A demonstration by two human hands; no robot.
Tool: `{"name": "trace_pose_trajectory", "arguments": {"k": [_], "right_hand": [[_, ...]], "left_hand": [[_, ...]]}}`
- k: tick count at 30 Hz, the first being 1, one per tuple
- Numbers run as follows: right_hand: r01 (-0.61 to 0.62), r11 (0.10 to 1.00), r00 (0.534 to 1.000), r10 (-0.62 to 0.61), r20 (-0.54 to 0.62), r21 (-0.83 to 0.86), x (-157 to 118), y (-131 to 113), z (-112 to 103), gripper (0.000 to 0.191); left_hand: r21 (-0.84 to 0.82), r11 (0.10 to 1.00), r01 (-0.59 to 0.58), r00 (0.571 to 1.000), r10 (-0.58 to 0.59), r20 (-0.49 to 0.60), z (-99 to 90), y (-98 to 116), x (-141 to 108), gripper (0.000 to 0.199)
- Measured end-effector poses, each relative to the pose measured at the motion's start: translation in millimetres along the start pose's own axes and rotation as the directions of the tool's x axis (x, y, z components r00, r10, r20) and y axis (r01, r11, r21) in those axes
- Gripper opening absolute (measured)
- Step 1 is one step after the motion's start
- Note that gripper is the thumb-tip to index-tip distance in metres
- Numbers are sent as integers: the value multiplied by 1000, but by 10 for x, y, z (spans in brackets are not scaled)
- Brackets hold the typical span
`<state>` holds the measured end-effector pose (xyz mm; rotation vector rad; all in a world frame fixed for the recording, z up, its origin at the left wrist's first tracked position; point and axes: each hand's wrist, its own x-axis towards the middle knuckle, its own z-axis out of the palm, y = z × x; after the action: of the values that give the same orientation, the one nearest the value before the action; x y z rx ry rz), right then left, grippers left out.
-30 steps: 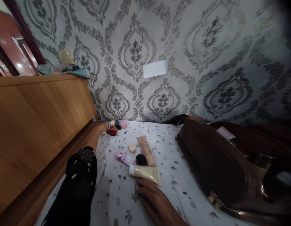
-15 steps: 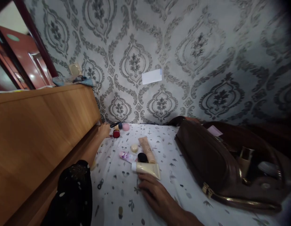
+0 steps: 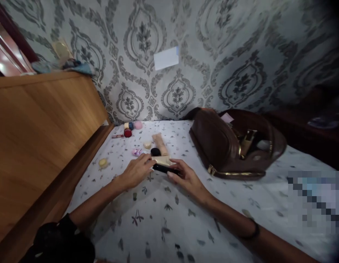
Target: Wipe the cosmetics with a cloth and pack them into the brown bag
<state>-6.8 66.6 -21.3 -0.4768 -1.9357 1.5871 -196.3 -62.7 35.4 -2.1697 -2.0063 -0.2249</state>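
Observation:
My left hand (image 3: 138, 170) has its fingers on the left end of a slim black tube (image 3: 166, 168), possibly mascara; its label cannot be read. At the tube's other end, my right hand (image 3: 189, 179) grips it between thumb and fingers. Just beyond the fingers lies a cream squeeze tube (image 3: 162, 159), partly hidden by the hands. Behind that are a round black item (image 3: 155, 151), a peach tube (image 3: 160, 144), a small cream-coloured jar (image 3: 147, 145) and a pink-and-purple tube (image 3: 137, 152).
A brown handbag (image 3: 218, 146) stands unzipped at the right, cosmetics showing inside. A red round container (image 3: 128, 133) and a pink piece (image 3: 138, 125) sit near the wall. Left are a yellowish round item (image 3: 103, 163) and a wooden panel (image 3: 49, 124).
My left hand has come from the wall side to the middle with the black tube. My right hand has left the cream tube and taken the other end. The view has shifted.

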Motion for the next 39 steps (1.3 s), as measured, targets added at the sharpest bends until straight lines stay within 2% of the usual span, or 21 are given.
{"name": "trace_pose_trajectory", "arguments": {"k": [2, 5, 7, 9, 11, 15, 18, 21, 24, 27, 29, 31, 33, 35, 39], "right_hand": [[28, 993, 999, -25, 28, -117, -126, -11, -31, 50], [135, 936, 984, -88, 157, -324, -273, -54, -45, 26], [220, 875, 963, -125, 239, -431, -329, -94, -42, 17], [257, 828, 952, -129, 276, -499, -356, -134, -29, 17], [260, 779, 951, -103, 292, -571, -363, -170, 0, 20], [274, 614, 951, -57, 304, -741, -359, -213, 100, 21], [288, 552, 952, -78, 296, -783, -362, -208, 152, 17], [321, 587, 944, -131, 303, -743, -379, -187, 143, 19], [314, 670, 943, -137, 304, -673, -400, -172, 95, 23], [312, 758, 941, -165, 295, -573, -419, -164, 49, 27], [341, 800, 931, -215, 296, -493, -428, -160, 25, 27], [355, 822, 926, -244, 290, -444, -432, -157, 8, 26], [356, 828, 926, -250, 284, -432, -431, -157, -2, 22], [365, 824, 924, -263, 277, -434, -427, -158, -5, 20], [424, 804, 900, -326, 288, -416, -419, -157, 5, 22]], "left_hand": [[-55, 997, -49, 998, 50, 29, 67, 145, -101, 23], [-292, 955, -57, 998, 63, 12, 135, 186, -228, 28], [-441, 897, 39, 998, -58, -29, 140, 129, -308, 33], [-512, 840, 180, 967, -245, -62, 124, 58, -396, 34], [-514, 814, 270, 934, -351, -65, 116, 18, -493, 37], [-327, 912, 247, 963, -268, -18, 180, 74, -679, 49], [-173, 954, 243, 968, -249, -14, 230, 134, -746, 31], [-174, 955, 240, 970, -244, -6, 184, 147, -709, 23], [-219, 953, 211, 966, -237, -101, 85, 157, -595, 24], [-218, 975, 35, 984, -73, -165, 62, 197, -478, 28], [-180, 979, -92, 987, 66, -147, 114, 227, -426, 29], [-162, 978, -128, 988, 111, -109, 178, 253, -388, 30], [-218, 973, -78, 995, 62, -82, 207, 281, -348, 30], [-349, 937, 12, 998, -35, -61, 185, 317, -297, 29], [-627, 750, 210, 962, -273, -3, 93, 380, -203, 23]]}}
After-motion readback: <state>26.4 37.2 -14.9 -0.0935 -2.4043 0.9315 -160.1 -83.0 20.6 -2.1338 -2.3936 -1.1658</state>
